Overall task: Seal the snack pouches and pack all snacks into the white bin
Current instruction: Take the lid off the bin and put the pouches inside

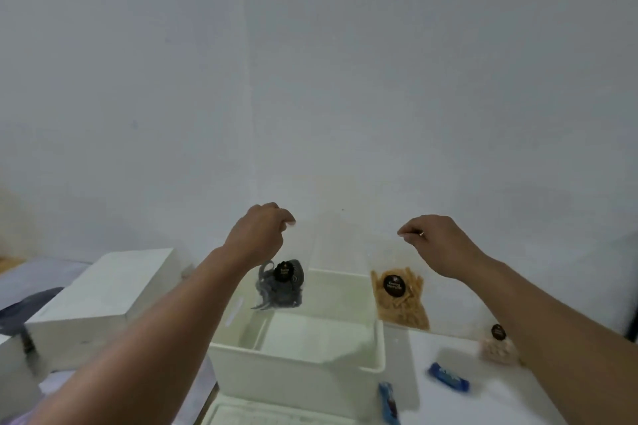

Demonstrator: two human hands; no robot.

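Head view: above open white plastic bin [300,360], left hand [257,235] pinching clear dark-snack pouch [281,285], right hand [436,241] pinching clear golden-stick pouch [400,297].

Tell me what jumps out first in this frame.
Two clear pouches held up in the air: the left hand pinches the dark snack pouch over the white bin, and the right hand pinches the tan snack pouch past the bin's right edge. The bin looks empty; two blue bars lie on the table at the lower right.
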